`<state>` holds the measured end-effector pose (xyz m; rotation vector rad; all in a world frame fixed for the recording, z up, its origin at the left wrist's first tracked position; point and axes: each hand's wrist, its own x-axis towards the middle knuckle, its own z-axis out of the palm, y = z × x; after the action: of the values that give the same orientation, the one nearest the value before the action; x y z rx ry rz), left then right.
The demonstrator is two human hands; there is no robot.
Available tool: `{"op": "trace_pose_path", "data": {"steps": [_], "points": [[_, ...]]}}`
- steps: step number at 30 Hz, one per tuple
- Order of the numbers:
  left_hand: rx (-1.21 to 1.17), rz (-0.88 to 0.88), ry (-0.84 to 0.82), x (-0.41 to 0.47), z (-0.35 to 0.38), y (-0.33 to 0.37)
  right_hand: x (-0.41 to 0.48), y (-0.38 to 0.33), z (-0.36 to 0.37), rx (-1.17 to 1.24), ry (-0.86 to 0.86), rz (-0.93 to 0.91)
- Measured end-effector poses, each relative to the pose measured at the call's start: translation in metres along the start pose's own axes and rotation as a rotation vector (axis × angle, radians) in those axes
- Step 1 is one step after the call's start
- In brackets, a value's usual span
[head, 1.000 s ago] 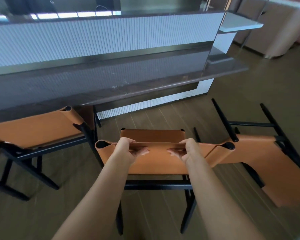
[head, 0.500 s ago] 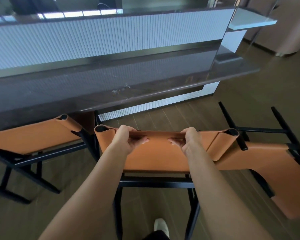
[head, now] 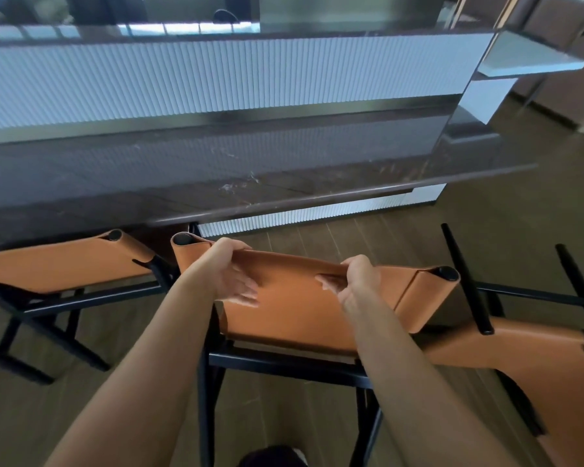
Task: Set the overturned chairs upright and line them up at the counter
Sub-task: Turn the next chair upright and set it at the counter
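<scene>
An upright chair [head: 300, 311] with an orange leather back and black frame stands right in front of me, its seat under the edge of the dark counter [head: 250, 187]. My left hand [head: 228, 271] grips the top edge of its backrest near the left post. My right hand [head: 356, 281] grips the same edge further right. A second upright chair [head: 64, 264] stands at the counter just to the left, its backrest almost touching the one I hold. On the right, a third chair [head: 540, 362] lies overturned on the floor with its black legs [head: 466, 281] pointing up.
The counter has a white ribbed front panel [head: 216, 82] and a pale shelf [head: 526, 59] at its right end. Brown wood floor [head: 506, 210] stretches to the right of the counter. My shoe [head: 277, 456] shows at the bottom edge.
The chair in my hands has moved forward and left, up to the counter and close beside the left chair. I have stepped forward with it.
</scene>
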<state>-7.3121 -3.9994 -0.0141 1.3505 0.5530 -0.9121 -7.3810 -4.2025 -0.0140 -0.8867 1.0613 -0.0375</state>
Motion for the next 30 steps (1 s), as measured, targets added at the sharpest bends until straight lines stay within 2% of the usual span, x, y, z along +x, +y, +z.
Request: {"op": "trace_pose_path", "data": {"steps": [11,18,30], "points": [[-0.273,0.104,0.074,0.011,0.020,0.017,0.018,-0.017,0.013,0.012,0.002,0.017],[-0.253,0.052,0.071,0.021,0.021,0.031,0.038,-0.023,0.017,0.077,-0.026,0.063],[-0.245,0.070,0.063,0.039,0.032,0.069,0.060,-0.047,0.040,0.060,-0.075,-0.005]]}}
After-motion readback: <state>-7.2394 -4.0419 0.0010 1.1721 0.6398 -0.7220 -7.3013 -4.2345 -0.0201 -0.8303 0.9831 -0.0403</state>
